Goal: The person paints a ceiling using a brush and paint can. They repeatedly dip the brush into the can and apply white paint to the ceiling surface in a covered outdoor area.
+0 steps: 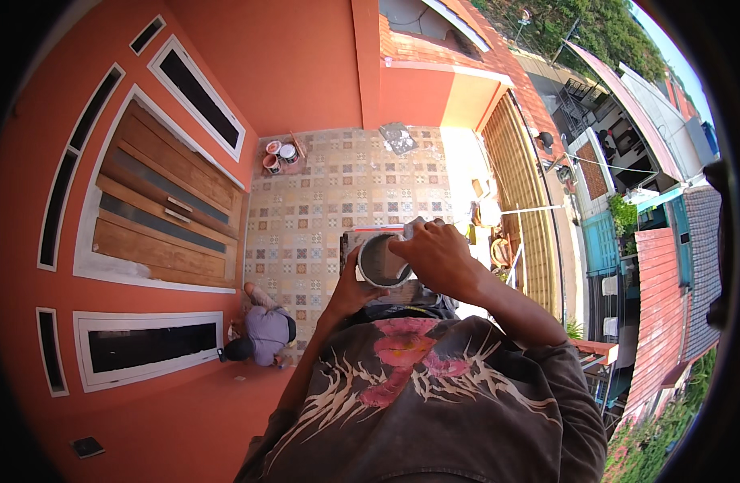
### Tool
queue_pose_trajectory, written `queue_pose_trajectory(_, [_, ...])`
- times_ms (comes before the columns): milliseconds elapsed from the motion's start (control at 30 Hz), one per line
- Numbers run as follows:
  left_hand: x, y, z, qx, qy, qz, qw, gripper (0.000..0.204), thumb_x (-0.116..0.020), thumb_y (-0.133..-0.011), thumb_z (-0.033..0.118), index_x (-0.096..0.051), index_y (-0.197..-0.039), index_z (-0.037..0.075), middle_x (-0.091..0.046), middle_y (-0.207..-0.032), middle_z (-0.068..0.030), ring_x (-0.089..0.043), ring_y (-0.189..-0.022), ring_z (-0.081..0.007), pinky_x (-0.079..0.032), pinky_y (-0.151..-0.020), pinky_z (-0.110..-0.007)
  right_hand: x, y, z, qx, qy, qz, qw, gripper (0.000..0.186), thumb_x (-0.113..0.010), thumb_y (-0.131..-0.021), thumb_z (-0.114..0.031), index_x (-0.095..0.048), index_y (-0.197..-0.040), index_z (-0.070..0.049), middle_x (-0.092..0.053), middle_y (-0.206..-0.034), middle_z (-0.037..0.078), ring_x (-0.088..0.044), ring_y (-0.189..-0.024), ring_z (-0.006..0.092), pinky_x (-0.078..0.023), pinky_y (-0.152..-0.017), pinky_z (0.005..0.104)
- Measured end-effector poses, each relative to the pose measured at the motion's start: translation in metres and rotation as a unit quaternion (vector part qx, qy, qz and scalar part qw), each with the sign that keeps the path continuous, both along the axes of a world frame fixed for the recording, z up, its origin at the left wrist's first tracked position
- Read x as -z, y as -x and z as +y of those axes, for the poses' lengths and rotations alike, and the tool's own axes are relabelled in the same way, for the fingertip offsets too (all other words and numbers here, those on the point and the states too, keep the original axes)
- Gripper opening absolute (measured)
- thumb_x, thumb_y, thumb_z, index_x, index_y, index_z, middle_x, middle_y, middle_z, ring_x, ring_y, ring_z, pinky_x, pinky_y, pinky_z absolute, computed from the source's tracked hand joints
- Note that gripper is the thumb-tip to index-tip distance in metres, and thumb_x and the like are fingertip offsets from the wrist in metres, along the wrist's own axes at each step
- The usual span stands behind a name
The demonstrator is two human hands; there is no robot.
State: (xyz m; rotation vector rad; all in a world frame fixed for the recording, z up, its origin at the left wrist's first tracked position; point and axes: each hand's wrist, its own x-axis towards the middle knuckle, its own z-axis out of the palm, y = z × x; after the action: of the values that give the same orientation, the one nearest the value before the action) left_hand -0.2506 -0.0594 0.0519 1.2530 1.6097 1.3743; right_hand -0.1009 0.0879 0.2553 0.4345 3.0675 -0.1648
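Head view: round pot (373,262) near centre, between left hand (352,287) and right hand (436,251).
Left fingers wrap its left wall; right bent at rim, pinch unclear to me. I'd keep it level.

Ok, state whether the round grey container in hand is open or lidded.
The round grey container is open: its interior shows, unlidded.
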Motion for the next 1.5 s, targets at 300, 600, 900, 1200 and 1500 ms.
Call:
queue_pose_trajectory(300, [-0.004, -0.002, -0.001, -0.005, 0.015, -0.067, 0.998, 0.107, -0.095, -0.062, 0.013, -0.031, -0.147, 0.005, -0.047, -0.140, -0.0162, -0.046, -0.133, -0.0291, -0.040, -0.111, -0.042, -0.001, 0.008, -0.008, 0.049, 0.078, 0.000, 0.996, 0.019, -0.063, -0.078, -0.002, -0.065, -0.095, -0.010, -0.065, -0.079, 0.018, -0.069, -0.080, 0.0356, -0.052, -0.066, 0.0472])
queue_pose_trajectory(600, [-0.003, 0.001, -0.001, -0.002, 0.059, -0.048, 0.997, 0.101, -0.089, -0.065, -0.001, -0.029, -0.146, 0.007, -0.051, -0.134, -0.0152, -0.060, -0.114, -0.0263, -0.059, -0.082, -0.037, -0.024, -0.011, -0.001, 0.036, 0.053, -0.021, 0.998, 0.028, -0.069, -0.078, -0.007, -0.065, -0.106, -0.013, -0.067, -0.089, 0.017, -0.070, -0.087, 0.0339, -0.053, -0.067, 0.0447])
queue_pose_trajectory(900, [0.002, 0.002, -0.002, -0.028, 0.041, -0.033, 0.998, 0.100, -0.095, -0.058, 0.013, -0.039, -0.141, 0.004, -0.056, -0.130, -0.0172, -0.057, -0.120, -0.0322, -0.049, -0.098, -0.041, -0.044, -0.029, 0.008, -0.022, -0.007, -0.047, 0.999, 0.020, -0.067, -0.081, -0.011, -0.068, -0.101, -0.013, -0.068, -0.091, 0.017, -0.070, -0.088, 0.0337, -0.054, -0.070, 0.0453])
queue_pose_trajectory(1200, [-0.014, 0.001, -0.004, -0.047, 0.007, 0.068, 0.997, 0.099, -0.097, -0.057, 0.019, -0.043, -0.139, 0.006, -0.060, -0.126, -0.0174, -0.059, -0.120, -0.0339, -0.048, -0.100, -0.042, -0.061, -0.043, 0.010, -0.012, -0.011, -0.073, 0.997, 0.027, -0.060, -0.081, -0.001, -0.068, -0.104, -0.012, -0.067, -0.095, 0.016, -0.069, -0.089, 0.0331, -0.053, -0.072, 0.0456])
queue_pose_trajectory(1500, [-0.009, 0.002, -0.002, -0.039, 0.000, 0.043, 0.998, 0.100, -0.097, -0.056, 0.021, -0.043, -0.139, 0.006, -0.059, -0.129, -0.0171, -0.058, -0.122, -0.0329, -0.048, -0.101, -0.042, -0.084, -0.057, 0.026, 0.056, -0.003, -0.062, 0.996, 0.018, -0.064, -0.086, -0.009, -0.068, -0.103, -0.013, -0.069, -0.088, 0.011, -0.069, -0.084, 0.0299, -0.052, -0.070, 0.0449])
